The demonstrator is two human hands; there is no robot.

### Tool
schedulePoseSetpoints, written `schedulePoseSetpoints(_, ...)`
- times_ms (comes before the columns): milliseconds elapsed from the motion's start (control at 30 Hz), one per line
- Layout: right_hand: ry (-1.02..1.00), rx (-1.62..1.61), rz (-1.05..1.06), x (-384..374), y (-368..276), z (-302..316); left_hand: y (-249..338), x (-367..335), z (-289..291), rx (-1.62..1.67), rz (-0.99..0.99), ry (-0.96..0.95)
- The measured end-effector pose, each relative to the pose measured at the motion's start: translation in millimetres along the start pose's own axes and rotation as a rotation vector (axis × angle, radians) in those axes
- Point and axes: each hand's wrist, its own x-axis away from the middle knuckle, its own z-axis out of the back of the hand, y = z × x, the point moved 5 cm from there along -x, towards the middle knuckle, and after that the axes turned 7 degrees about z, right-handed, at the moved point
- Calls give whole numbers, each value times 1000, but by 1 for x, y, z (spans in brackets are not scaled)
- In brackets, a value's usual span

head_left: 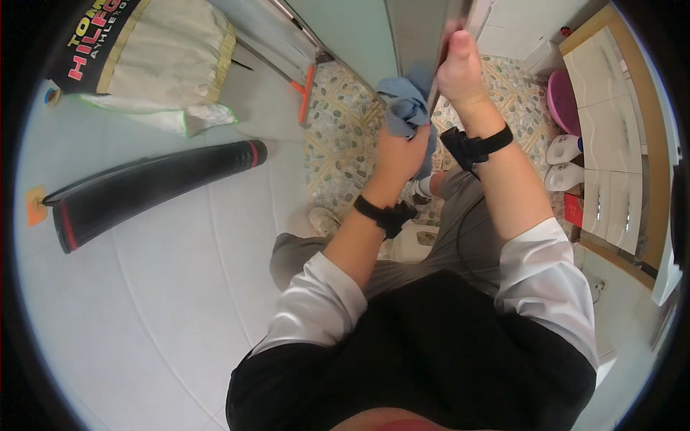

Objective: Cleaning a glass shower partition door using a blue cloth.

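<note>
A door with pale glass panels (357,36) and a metal frame (425,32) stands upright ahead of me. My left hand (402,152) is closed on a crumpled blue cloth (404,100), which presses against the lower part of the frame; some of the cloth hangs down beside my fingers. Higher up and to the right, my right hand (462,72) grips the edge of the door, thumb on the near side, with the other fingers mostly hidden. Each wrist wears a black strap with a small device.
On the left wall hang a long black case (158,179) and a cream cloth bag (169,54). An orange-headed squeegee (307,95) stands near the pebble-patterned floor (338,136). At right are a white cabinet (611,129), a pink basin (563,100) and white bottles (564,177).
</note>
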Motion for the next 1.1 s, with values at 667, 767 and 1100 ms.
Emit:
schedulePoseSetpoints(667, -590, -381, -236, 75, -96, -158, 120, 88, 229, 427, -589, 692)
schedulePoseSetpoints(767, -669, -354, -287, 67, -94, -164, 118, 80, 242, 129, -548, 819)
schedulePoseSetpoints(1100, -579, -473, -358, 97, -37, -229, 127, 79, 258, -154, -577, 840)
